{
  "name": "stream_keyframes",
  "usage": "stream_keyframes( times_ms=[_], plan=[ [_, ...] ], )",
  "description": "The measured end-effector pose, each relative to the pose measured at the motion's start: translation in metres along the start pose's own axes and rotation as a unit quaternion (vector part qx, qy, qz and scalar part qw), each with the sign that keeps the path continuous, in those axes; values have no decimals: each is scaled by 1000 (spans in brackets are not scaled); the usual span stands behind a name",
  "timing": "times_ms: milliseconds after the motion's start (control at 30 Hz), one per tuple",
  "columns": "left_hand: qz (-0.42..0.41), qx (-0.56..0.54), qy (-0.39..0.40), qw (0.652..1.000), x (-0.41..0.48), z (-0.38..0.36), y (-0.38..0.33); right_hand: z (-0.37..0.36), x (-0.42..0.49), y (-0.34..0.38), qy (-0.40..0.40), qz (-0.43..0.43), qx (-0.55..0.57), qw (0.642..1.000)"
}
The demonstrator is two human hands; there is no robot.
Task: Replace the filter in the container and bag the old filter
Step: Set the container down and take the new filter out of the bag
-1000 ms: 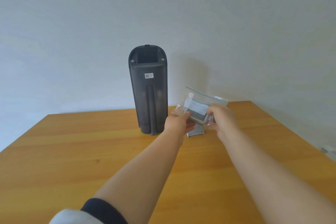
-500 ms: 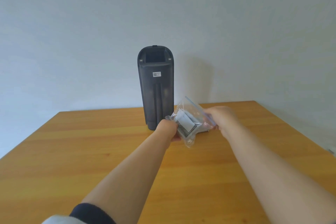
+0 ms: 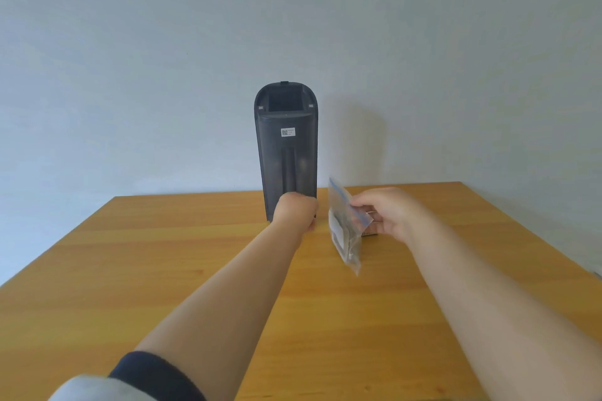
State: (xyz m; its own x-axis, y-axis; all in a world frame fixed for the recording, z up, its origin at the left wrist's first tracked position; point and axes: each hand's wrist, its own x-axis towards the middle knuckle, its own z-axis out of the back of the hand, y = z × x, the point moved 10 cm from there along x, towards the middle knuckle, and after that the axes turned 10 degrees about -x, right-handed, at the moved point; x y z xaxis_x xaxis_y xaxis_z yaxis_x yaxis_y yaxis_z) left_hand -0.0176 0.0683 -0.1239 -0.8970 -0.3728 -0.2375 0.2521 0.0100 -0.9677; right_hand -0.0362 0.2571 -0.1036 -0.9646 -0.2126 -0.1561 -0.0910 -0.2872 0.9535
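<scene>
Here we are at a warm, honey-coloured wooden table (image 3: 163, 270), the grain running across it, pushed up against a plain pale blue-grey wall (image 3: 130, 42). Soft, even light, with one faint shadow on the wall to the right of the container.

And there is the container (image 3: 286, 156): tall, dark grey, rounded at the top, standing upright at the far middle of the table close to the wall. It has a small white label (image 3: 287, 132) high on its face, a dark square recess above that, and a long groove running down the centre.

Now the arms, both stretched well out over the table. The left arm comes in from the lower left, a dark sleeve (image 3: 156, 374) with white beneath it pushed up near the elbow. The left hand (image 3: 296, 212) is right down at the foot of the container, on its right-hand corner, the back of the hand towards us. The fingers are tucked out of sight, so I cannot tell whether it grips the container or merely rests against it.

The right hand (image 3: 387, 212) is level with it and just apart, pinching the blue-edged top of a clear zip bag (image 3: 351, 254). The bag hangs edge-on and slightly tilted, above the table between the two hands. Inside it sits the filter (image 3: 337, 234), white and grey, low in the plastic.

Just behind the bag, under the right hand, a small brownish thing (image 3: 369, 233) lies on the table, too hidden to name.
</scene>
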Motion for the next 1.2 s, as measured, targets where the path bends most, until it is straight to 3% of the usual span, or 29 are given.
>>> stream_keyframes(
  times_ms=[300, 700, 900, 1200],
  plan=[
    [-27, -34, 121, 992, -19, -23, -13, -19, 3, -1, 41, 18, -20, 999],
    [2, -36, 133, 991, -29, -27, -12, -27, 7, 0, 52, 18, -35, 998],
    [2, -38, 144, 989, -31, -29, -12, -28, 3, -7, 54, -34, 2, 998],
    [7, -4, 114, 993, -29, -27, -11, -17, -3, 1, -23, -27, -71, 997]
  ],
)
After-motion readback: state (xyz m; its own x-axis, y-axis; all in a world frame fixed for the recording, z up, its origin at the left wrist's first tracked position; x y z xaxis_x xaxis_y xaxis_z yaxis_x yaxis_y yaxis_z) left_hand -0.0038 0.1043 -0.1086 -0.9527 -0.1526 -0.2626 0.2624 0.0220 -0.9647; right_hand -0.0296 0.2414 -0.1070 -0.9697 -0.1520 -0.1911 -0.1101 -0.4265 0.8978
